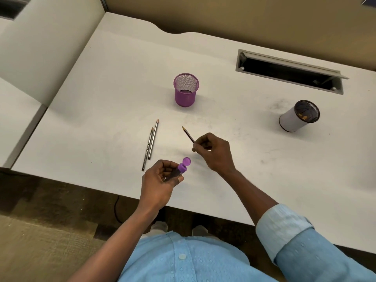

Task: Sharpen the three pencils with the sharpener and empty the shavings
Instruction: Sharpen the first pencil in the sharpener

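My left hand (pixel 160 180) grips a purple tube-shaped sharpener (pixel 180 168) over the desk's front edge, its hinged cap flipped open at the top. A dark pencil (pixel 188 134) is held in my right hand (pixel 213 151), its sharpened tip pointing up and to the left, away from the sharpener. Two more pencils (pixel 150 144) lie side by side on the white desk (pixel 101 110), just left of my hands, tips pointing away from me.
A purple mesh cup (pixel 185 90) stands upright behind the pencils. At the right a white cylindrical bin (pixel 298 116) with a dark liner holds some shavings. A cable slot (pixel 289 71) with its lid open is at the back right. A partition wall borders the left.
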The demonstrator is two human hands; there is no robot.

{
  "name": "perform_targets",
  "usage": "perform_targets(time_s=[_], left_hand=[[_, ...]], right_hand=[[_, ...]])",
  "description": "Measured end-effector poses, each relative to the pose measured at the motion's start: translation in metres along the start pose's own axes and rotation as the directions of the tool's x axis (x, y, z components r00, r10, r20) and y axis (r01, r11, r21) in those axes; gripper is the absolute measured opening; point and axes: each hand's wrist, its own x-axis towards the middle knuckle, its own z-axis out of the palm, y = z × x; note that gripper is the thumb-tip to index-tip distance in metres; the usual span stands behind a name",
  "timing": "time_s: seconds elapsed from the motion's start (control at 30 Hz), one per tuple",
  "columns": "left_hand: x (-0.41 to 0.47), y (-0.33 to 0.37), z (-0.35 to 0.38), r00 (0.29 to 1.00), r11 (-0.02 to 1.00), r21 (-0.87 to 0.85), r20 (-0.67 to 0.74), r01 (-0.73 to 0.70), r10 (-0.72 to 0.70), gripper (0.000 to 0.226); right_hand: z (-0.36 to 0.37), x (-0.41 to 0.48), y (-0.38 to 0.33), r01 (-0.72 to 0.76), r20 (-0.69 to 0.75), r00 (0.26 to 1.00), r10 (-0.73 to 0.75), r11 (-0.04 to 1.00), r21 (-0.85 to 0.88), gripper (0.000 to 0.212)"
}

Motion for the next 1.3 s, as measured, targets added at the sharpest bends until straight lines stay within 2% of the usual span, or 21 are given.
perform_targets(time_s=[0.1, 0.2, 0.33, 0.53, 0.8, 1.07, 1.2, 1.3], left_hand=[[0.005, 0.001, 0.003, 1.0, 1.0, 0.002, 0.006, -0.011, 0.01, 0.035], [0.009, 0.003, 0.007, 1.0, 1.0, 0.011, 0.013, -0.028, 0.028, 0.036], [0.013, 0.006, 0.01, 0.998, 0.998, 0.019, 0.036, -0.055, 0.055, 0.036], [0.015, 0.01, 0.017, 0.995, 0.997, 0.008, 0.061, -0.078, 0.077, 0.035], [0.014, 0.017, 0.021, 0.981, 0.986, 0.086, 0.144, -0.142, 0.129, 0.04], [0.018, 0.015, 0.023, 0.942, 0.935, 0.22, 0.253, -0.279, 0.222, 0.034], [0.022, 0.019, 0.018, 0.928, 0.922, 0.229, 0.283, -0.312, 0.244, 0.029], [0.026, 0.023, 0.013, 0.917, 0.919, 0.218, 0.309, -0.327, 0.253, 0.028]], right_hand=[[-0.028, -0.014, -0.004, 0.132, 0.019, 0.991, -0.133, 0.989, 0.073, 0.009], [-0.05, -0.025, -0.001, 0.252, 0.048, 0.966, -0.253, 0.968, 0.017, 0.007], [-0.072, -0.036, 0.01, 0.335, 0.072, 0.941, -0.331, 0.94, -0.055, 0.008], [-0.09, -0.044, 0.028, 0.299, 0.116, 0.952, -0.283, 0.942, -0.153, 0.015], [-0.098, -0.048, 0.036, 0.33, 0.127, 0.942, -0.309, 0.922, -0.203, 0.014], [-0.104, -0.048, 0.03, 0.442, 0.191, 0.896, -0.4, 0.845, -0.301, 0.01], [-0.103, -0.048, 0.028, 0.467, 0.185, 0.884, -0.43, 0.836, -0.287, 0.022], [-0.099, -0.051, 0.027, 0.522, 0.16, 0.852, -0.498, 0.788, -0.326, 0.018]])
